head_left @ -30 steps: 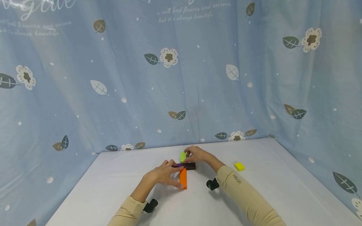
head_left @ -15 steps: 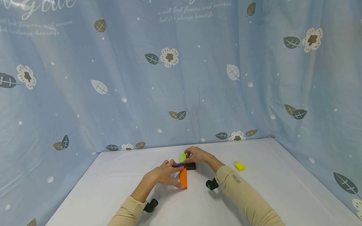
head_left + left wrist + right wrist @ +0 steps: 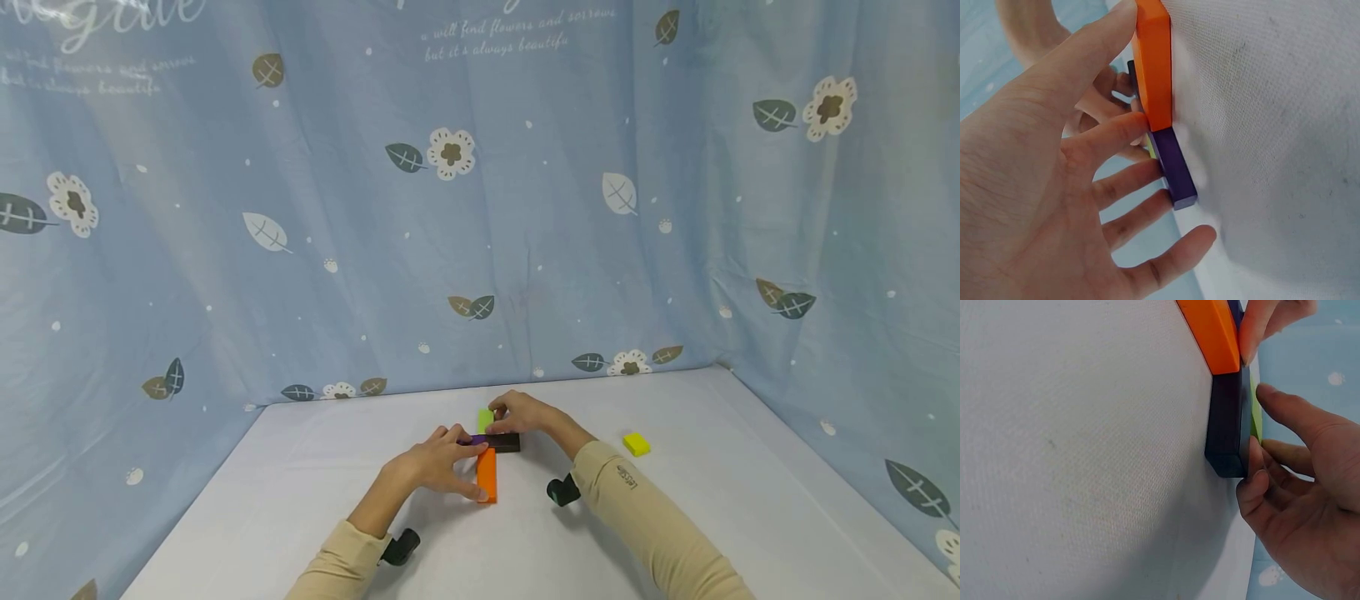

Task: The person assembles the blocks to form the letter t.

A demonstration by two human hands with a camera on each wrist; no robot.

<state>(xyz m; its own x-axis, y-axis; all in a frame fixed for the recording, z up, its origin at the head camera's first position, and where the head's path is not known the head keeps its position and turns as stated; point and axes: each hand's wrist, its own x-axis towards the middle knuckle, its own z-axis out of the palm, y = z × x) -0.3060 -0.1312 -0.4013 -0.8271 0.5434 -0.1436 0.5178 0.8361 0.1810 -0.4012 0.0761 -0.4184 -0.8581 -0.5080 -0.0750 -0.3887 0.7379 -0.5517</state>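
Observation:
An orange block [image 3: 487,477] lies lengthwise on the white cloth, its far end against a purple block [image 3: 1175,165] and a dark, nearly black block [image 3: 1227,419] that form a crosswise bar. My left hand [image 3: 431,462] spans the orange block, thumb at its near end and index finger at the far end. Its middle and ring fingertips touch the purple block, and the little finger extends past it. Beyond the bar, my right hand [image 3: 522,411] pinches a lime-green block [image 3: 485,420] between thumb and fingers; in the right wrist view that block is mostly hidden behind the dark one.
A yellow block [image 3: 636,444] lies alone to the right of the right forearm. Black wrist devices [image 3: 400,547] hang under both sleeves. A blue patterned curtain [image 3: 525,208] stands around the back and sides of the white table [image 3: 720,517].
The lime-green block has shifted slightly toward the dark bar with my right hand. My left hand and the other blocks stay in place.

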